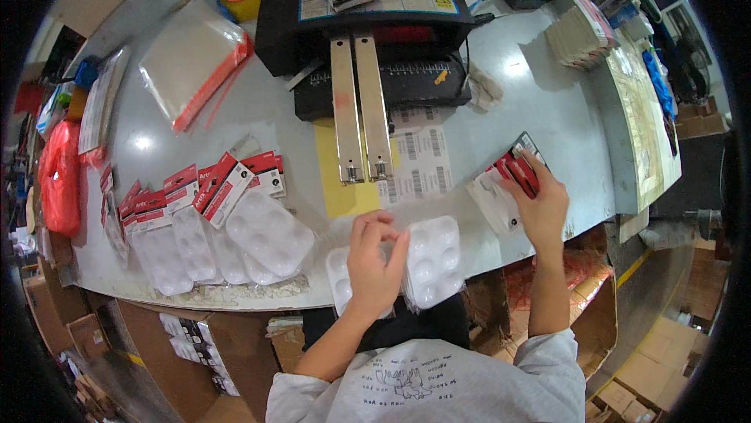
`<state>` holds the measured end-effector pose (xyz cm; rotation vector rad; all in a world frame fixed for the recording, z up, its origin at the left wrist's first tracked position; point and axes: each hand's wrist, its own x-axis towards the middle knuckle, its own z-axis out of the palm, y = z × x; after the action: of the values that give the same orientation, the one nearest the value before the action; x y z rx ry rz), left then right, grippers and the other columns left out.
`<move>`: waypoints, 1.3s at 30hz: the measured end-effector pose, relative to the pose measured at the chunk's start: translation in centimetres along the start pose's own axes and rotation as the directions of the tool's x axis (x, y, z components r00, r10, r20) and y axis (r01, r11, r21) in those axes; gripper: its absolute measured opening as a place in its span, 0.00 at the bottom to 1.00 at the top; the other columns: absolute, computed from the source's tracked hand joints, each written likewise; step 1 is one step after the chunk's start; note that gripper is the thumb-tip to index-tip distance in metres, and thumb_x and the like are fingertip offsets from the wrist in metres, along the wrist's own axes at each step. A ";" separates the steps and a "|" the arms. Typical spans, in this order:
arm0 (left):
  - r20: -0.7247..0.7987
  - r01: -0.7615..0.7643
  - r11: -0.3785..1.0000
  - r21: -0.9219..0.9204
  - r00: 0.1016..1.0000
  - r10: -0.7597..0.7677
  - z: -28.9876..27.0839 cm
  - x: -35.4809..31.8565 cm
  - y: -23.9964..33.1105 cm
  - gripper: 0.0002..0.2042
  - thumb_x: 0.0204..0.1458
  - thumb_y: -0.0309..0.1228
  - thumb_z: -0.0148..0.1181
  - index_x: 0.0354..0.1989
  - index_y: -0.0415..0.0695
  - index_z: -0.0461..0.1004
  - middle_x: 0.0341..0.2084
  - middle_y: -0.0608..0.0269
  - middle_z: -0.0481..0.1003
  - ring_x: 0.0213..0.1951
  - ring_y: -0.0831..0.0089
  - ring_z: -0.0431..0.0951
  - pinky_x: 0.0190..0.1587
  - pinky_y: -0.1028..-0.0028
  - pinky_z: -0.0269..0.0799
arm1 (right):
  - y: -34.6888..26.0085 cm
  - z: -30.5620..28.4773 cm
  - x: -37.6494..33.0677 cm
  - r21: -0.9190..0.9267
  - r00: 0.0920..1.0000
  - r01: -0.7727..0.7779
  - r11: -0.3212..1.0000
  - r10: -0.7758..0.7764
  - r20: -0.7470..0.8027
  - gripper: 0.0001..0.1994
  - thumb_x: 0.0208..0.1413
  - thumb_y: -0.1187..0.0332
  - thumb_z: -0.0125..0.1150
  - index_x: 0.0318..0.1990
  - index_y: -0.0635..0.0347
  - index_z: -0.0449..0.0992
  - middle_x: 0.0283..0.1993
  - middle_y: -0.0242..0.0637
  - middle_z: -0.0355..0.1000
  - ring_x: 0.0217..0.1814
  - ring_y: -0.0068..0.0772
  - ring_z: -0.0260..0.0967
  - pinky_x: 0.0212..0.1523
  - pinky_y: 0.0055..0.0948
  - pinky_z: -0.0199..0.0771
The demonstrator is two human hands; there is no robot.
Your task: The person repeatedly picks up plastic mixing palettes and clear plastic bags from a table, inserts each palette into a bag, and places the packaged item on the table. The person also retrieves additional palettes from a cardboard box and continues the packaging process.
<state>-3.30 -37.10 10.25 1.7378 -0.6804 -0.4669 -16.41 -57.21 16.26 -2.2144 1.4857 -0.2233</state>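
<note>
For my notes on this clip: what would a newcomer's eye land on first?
Probably the black machine at the table's far middle, its two metal bars pointing toward the person. Next, the red-headed packs of white trays fanned at left. Then the left hand by loose white trays at the near edge.

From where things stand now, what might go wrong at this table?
The right stack of white trays appears to reach past the table's front edge, so a nudge from the left hand beside it might tip it off. The carded packs on the left overlap at angles, so the upper ones could slide.
</note>
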 end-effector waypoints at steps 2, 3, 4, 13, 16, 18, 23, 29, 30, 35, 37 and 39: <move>0.101 0.115 0.920 -0.374 0.991 -0.083 -1.5 -0.4 1.1 0.06 0.54 0.24 0.54 0.32 0.41 0.63 0.43 0.52 0.73 0.27 0.74 0.69 0.32 0.75 0.66 | -2.2 -1.4 -1.0 0.454 0.991 0.126 0.882 -0.133 -0.016 0.27 0.40 0.60 0.71 0.47 0.63 0.71 0.44 0.43 0.73 0.45 0.39 0.72 0.46 0.32 0.67; 0.153 0.225 0.873 -0.433 0.973 -0.175 -2.4 -0.8 1.7 0.05 0.55 0.23 0.51 0.33 0.41 0.61 0.44 0.51 0.73 0.27 0.76 0.69 0.32 0.78 0.66 | -3.3 -1.9 -1.8 0.656 0.988 0.132 0.743 -0.151 -0.028 0.25 0.40 0.61 0.71 0.46 0.62 0.71 0.41 0.43 0.73 0.42 0.37 0.73 0.43 0.31 0.70; 0.234 0.324 0.820 -0.472 0.943 -0.237 -3.3 -1.2 2.4 0.04 0.56 0.22 0.49 0.33 0.42 0.60 0.45 0.51 0.74 0.27 0.79 0.70 0.32 0.80 0.66 | -4.5 -1.6 -2.5 0.786 0.960 0.167 0.595 -0.281 0.009 0.23 0.40 0.63 0.72 0.43 0.63 0.71 0.36 0.43 0.73 0.40 0.32 0.74 0.37 0.27 0.71; 0.203 0.338 0.867 -0.367 0.938 -0.281 -5.6 -1.8 3.9 0.07 0.57 0.26 0.53 0.39 0.35 0.73 0.31 0.63 0.79 0.28 0.87 0.72 0.31 0.84 0.67 | -9.1 2.2 -2.8 0.526 0.714 0.369 0.766 -0.596 0.366 0.16 0.42 0.63 0.71 0.35 0.64 0.76 0.25 0.41 0.72 0.23 0.27 0.68 0.26 0.24 0.68; 0.171 0.372 0.897 -0.241 0.926 -0.338 -5.8 -1.8 3.5 0.06 0.55 0.27 0.56 0.33 0.36 0.76 0.26 0.66 0.79 0.25 0.88 0.71 0.26 0.84 0.66 | -9.2 2.2 -2.9 0.612 0.690 0.299 0.732 -0.609 0.391 0.16 0.42 0.63 0.71 0.35 0.63 0.76 0.24 0.41 0.72 0.23 0.26 0.68 0.26 0.23 0.68; 0.139 0.333 0.917 -0.221 0.941 -0.309 -5.8 -1.8 3.5 0.06 0.55 0.27 0.57 0.32 0.37 0.76 0.22 0.65 0.78 0.22 0.88 0.69 0.24 0.83 0.64 | -9.4 2.0 -3.0 0.600 0.680 0.301 0.741 -0.608 0.410 0.16 0.42 0.62 0.71 0.34 0.63 0.76 0.24 0.41 0.72 0.22 0.28 0.68 0.26 0.23 0.68; 0.088 0.268 0.957 -0.112 0.962 -0.259 -5.7 -1.7 3.5 0.06 0.53 0.28 0.60 0.32 0.37 0.76 0.18 0.64 0.76 0.19 0.87 0.69 0.22 0.83 0.63 | -9.5 2.0 -3.2 0.570 0.676 0.393 0.722 -0.647 0.353 0.12 0.46 0.64 0.67 0.34 0.63 0.77 0.23 0.41 0.72 0.22 0.34 0.69 0.25 0.26 0.68; 0.075 0.177 0.981 -0.083 0.982 -0.171 -5.2 -1.7 3.4 0.05 0.52 0.28 0.60 0.32 0.38 0.76 0.15 0.64 0.74 0.17 0.86 0.67 0.21 0.82 0.63 | -9.3 2.8 -3.6 0.580 0.705 0.496 0.646 -0.690 0.164 0.07 0.51 0.68 0.61 0.32 0.63 0.77 0.24 0.43 0.72 0.23 0.40 0.70 0.25 0.29 0.68; 0.067 0.147 0.988 -0.056 0.987 -0.143 -5.1 -1.7 3.3 0.05 0.52 0.28 0.60 0.32 0.38 0.76 0.15 0.64 0.73 0.17 0.86 0.67 0.21 0.82 0.63 | -9.3 3.0 -3.6 0.576 0.702 0.508 0.640 -0.695 0.153 0.07 0.51 0.68 0.62 0.32 0.63 0.77 0.25 0.43 0.72 0.23 0.40 0.70 0.25 0.29 0.68; -0.095 0.096 0.995 0.014 0.991 -0.094 -5.3 -1.8 2.8 0.06 0.53 0.27 0.59 0.31 0.37 0.77 0.15 0.70 0.71 0.19 0.87 0.64 0.21 0.83 0.60 | -8.7 3.0 -3.2 0.508 0.772 0.525 0.683 -0.634 0.054 0.08 0.49 0.67 0.63 0.32 0.63 0.78 0.26 0.43 0.74 0.25 0.35 0.72 0.26 0.27 0.70; -0.241 0.170 0.984 -0.061 0.954 -0.180 -5.6 -1.5 2.3 0.06 0.53 0.27 0.59 0.30 0.36 0.77 0.16 0.73 0.70 0.20 0.88 0.62 0.22 0.84 0.59 | -7.7 2.6 -2.9 0.497 0.865 0.352 0.794 -0.478 0.151 0.10 0.49 0.67 0.64 0.34 0.64 0.79 0.27 0.42 0.75 0.26 0.30 0.73 0.27 0.26 0.70; -0.246 0.207 0.956 -0.207 0.935 -0.255 -5.7 -1.2 1.8 0.08 0.55 0.28 0.57 0.30 0.35 0.76 0.18 0.74 0.69 0.22 0.88 0.61 0.23 0.85 0.56 | -6.7 2.6 -3.2 0.599 0.771 -0.017 0.800 -0.371 0.517 0.11 0.50 0.67 0.64 0.37 0.66 0.79 0.28 0.40 0.76 0.26 0.23 0.73 0.24 0.23 0.70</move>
<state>-0.98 -32.45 13.47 1.6772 -0.2303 -0.4271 -11.14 -51.51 17.44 -1.6801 0.6987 0.0066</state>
